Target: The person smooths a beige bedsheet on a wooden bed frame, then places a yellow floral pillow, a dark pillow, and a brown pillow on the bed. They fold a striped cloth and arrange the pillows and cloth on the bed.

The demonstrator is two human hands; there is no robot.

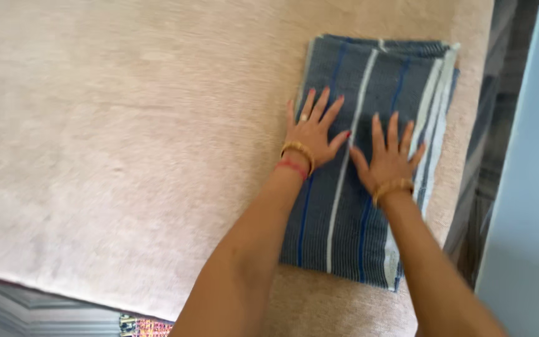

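Both hands, left hand and right hand, lie open-palmed on the folded striped towel, its long axis running twelve to six.

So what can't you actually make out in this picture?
Head view only:
- The folded striped cloth under the left hand and right hand: both hands and forearms cover it.
- How many layers it has: only edges show.
- The small colourful thing: cut off by the bottom edge.
- The pink surface: blurred.
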